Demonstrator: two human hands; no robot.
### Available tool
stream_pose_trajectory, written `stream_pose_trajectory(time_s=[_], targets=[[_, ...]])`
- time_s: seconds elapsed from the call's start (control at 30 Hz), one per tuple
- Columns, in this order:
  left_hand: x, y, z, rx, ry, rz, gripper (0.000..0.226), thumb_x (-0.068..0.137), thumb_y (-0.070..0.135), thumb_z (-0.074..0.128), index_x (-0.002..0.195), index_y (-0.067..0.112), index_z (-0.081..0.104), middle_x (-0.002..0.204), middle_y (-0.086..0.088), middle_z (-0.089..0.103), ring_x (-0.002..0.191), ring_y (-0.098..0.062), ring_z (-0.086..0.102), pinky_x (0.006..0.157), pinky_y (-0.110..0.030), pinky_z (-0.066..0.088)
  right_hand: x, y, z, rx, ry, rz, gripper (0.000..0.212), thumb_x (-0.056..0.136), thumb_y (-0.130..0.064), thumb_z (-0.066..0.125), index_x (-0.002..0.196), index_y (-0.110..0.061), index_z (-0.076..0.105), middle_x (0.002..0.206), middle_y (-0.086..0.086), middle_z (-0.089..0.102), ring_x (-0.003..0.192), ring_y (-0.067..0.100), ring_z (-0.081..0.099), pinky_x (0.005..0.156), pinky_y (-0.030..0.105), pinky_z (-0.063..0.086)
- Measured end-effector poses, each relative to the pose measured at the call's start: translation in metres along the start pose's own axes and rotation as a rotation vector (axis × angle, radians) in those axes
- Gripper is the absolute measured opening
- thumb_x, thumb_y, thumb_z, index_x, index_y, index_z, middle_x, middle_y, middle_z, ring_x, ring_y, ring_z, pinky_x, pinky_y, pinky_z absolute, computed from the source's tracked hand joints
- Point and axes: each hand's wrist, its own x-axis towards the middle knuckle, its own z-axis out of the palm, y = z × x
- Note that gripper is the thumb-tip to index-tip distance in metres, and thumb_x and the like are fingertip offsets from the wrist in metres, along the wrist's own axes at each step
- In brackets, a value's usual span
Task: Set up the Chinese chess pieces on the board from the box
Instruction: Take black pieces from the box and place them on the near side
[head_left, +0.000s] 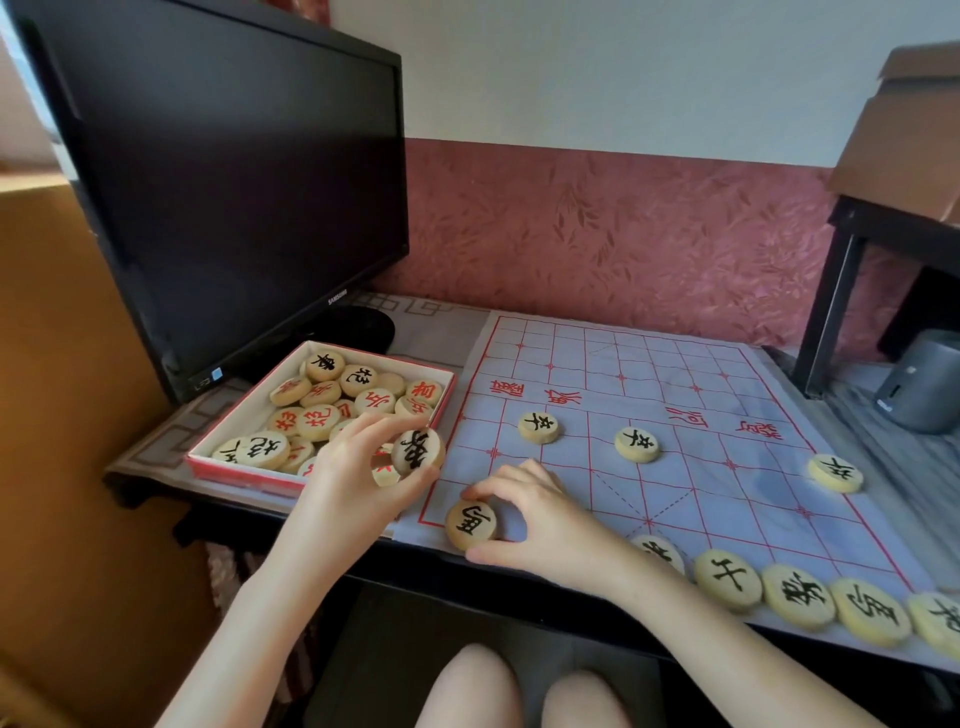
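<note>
At the near left corner of the board (675, 374), just inside its red border, a black-lettered piece (470, 524) lies flat. The right hand (540, 525) pinches it between thumb and curled fingers. The board's near edge hangs over the table front. Along that edge, right of the wrist, runs a row of pieces (727, 579). Three single pieces (637, 444) stand well apart in mid-board, and beyond them the far grid lies open. Just left of the board's left edge sits the box (240, 467), heaped with red and black pieces. Over its near right corner the left hand (353, 478) grips a tilted second piece (417, 451). A monitor (223, 182) stands behind the box.
</note>
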Motion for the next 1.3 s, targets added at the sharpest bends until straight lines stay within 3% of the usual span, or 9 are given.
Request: stream_pose_trajectory(time_s=[0.13, 0.27, 0.47, 0.6, 0.77, 0.9, 1.1, 1.23, 1.3], targets=[[-0.001, 0.005, 0.005, -0.040, -0.037, 0.010, 0.041, 0.076, 0.029, 0.071, 0.116, 0.030, 0.061, 0.108, 0.019, 0.056, 0.100, 0.011, 0.051, 0.078, 0.000, 0.041, -0.012, 0.008, -0.017, 0.129, 0.059, 0.053, 0.055, 0.080, -0.047, 0.065, 0.131, -0.035, 0.047, 0.129, -0.019, 0.043, 0.124, -0.006, 0.023, 0.100, 0.021, 0.022], [-0.004, 0.020, 0.024, -0.093, -0.172, 0.039, 0.046, 0.076, 0.035, 0.070, 0.120, 0.031, 0.058, 0.111, 0.018, 0.058, 0.102, 0.007, 0.053, 0.087, -0.009, 0.046, -0.029, 0.025, -0.048, 0.181, 0.238, 0.130, 0.030, 0.087, -0.034, 0.061, 0.117, -0.037, 0.057, 0.113, -0.027, 0.051, 0.110, -0.008, 0.042, 0.091, 0.006, 0.027], [-0.008, 0.038, 0.053, -0.051, -0.388, 0.139, 0.039, 0.078, 0.043, 0.066, 0.115, 0.035, 0.059, 0.112, 0.023, 0.057, 0.104, 0.006, 0.052, 0.089, -0.015, 0.045, -0.051, 0.041, -0.069, 0.185, 0.303, 0.202, 0.024, 0.090, -0.027, 0.058, 0.111, -0.039, 0.059, 0.111, -0.029, 0.053, 0.101, -0.025, 0.039, 0.079, -0.008, 0.027], [-0.010, 0.039, 0.061, 0.008, -0.445, 0.175, 0.039, 0.080, 0.044, 0.062, 0.117, 0.034, 0.058, 0.114, 0.021, 0.053, 0.101, 0.004, 0.052, 0.083, -0.013, 0.047, -0.060, 0.045, -0.064, 0.196, 0.296, 0.212, 0.024, 0.090, -0.026, 0.059, 0.112, -0.035, 0.061, 0.114, -0.025, 0.050, 0.101, -0.026, 0.040, 0.077, -0.011, 0.024], [-0.013, 0.036, 0.064, 0.094, -0.459, 0.230, 0.041, 0.083, 0.046, 0.057, 0.122, 0.032, 0.055, 0.119, 0.017, 0.053, 0.108, 0.001, 0.049, 0.089, -0.015, 0.045, -0.060, 0.043, -0.061, 0.235, 0.291, 0.214, 0.024, 0.090, -0.023, 0.059, 0.112, -0.033, 0.062, 0.108, -0.032, 0.050, 0.095, -0.032, 0.038, 0.077, -0.011, 0.025], [-0.013, 0.032, 0.060, 0.088, -0.486, 0.232, 0.048, 0.081, 0.046, 0.060, 0.126, 0.033, 0.051, 0.124, 0.019, 0.049, 0.113, 0.005, 0.042, 0.095, -0.013, 0.040, -0.056, 0.040, -0.059, 0.260, 0.276, 0.202, 0.024, 0.090, -0.026, 0.059, 0.111, -0.037, 0.062, 0.115, -0.027, 0.057, 0.106, -0.023, 0.042, 0.088, 0.003, 0.032], [-0.006, 0.022, 0.038, -0.030, -0.332, 0.130, 0.037, 0.084, 0.045, 0.056, 0.121, 0.038, 0.055, 0.125, 0.025, 0.049, 0.120, 0.011, 0.040, 0.102, -0.014, 0.033, -0.037, 0.027, -0.055, 0.250, 0.254, 0.135, 0.026, 0.090, -0.026, 0.058, 0.116, -0.032, 0.060, 0.116, -0.024, 0.056, 0.101, -0.026, 0.039, 0.081, -0.009, 0.025], [0.003, -0.003, 0.001, 0.076, -0.135, 0.085, 0.027, 0.084, 0.031, 0.061, 0.111, 0.032, 0.062, 0.115, 0.020, 0.057, 0.110, 0.007, 0.048, 0.094, -0.010, 0.036, -0.007, 0.013, -0.048, 0.227, 0.209, 0.070, 0.028, 0.090, -0.029, 0.058, 0.117, -0.033, 0.060, 0.120, -0.021, 0.057, 0.109, -0.013, 0.046, 0.093, 0.007, 0.032], [0.003, -0.018, -0.018, 0.166, -0.030, 0.036, 0.028, 0.082, 0.025, 0.065, 0.110, 0.029, 0.063, 0.113, 0.017, 0.058, 0.108, -0.001, 0.052, 0.092, -0.017, 0.038, 0.010, 0.005, -0.041, 0.234, 0.183, 0.039, 0.028, 0.090, -0.029, 0.059, 0.118, -0.031, 0.060, 0.119, -0.016, 0.059, 0.112, -0.006, 0.048, 0.097, 0.014, 0.034]])
